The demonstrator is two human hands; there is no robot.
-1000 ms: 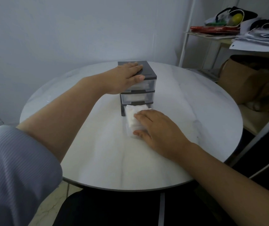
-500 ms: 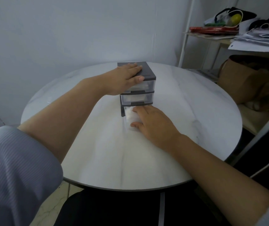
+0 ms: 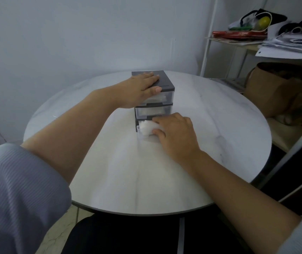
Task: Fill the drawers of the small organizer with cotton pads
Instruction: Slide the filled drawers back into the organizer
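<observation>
The small organizer point(image 3: 165, 83) has a dark top and three clear drawers, and stands at the far middle of the round table point(image 3: 128, 171). My left hand point(image 3: 139, 90) lies flat on its top, thumb against the front, holding it still. The top drawer point(image 3: 163, 98) and middle drawer point(image 3: 152, 111) are pushed in, with white showing through their fronts. The bottom drawer point(image 3: 142, 136) sticks out a little, and white cotton pads point(image 3: 145, 128) fill it. My right hand point(image 3: 175, 132) rests over the pads, fingers at the organizer's front and thumb on the drawer's front.
A white metal shelf point(image 3: 238, 43) with papers, a red box and bags stands at the right. A brown paper bag point(image 3: 271, 88) sits under it, close to the table's right edge. A grey wall is behind the table.
My right hand has slid toward the organizer and the bottom drawer has gone in with it, so less of the pads shows. My left hand stays on the top.
</observation>
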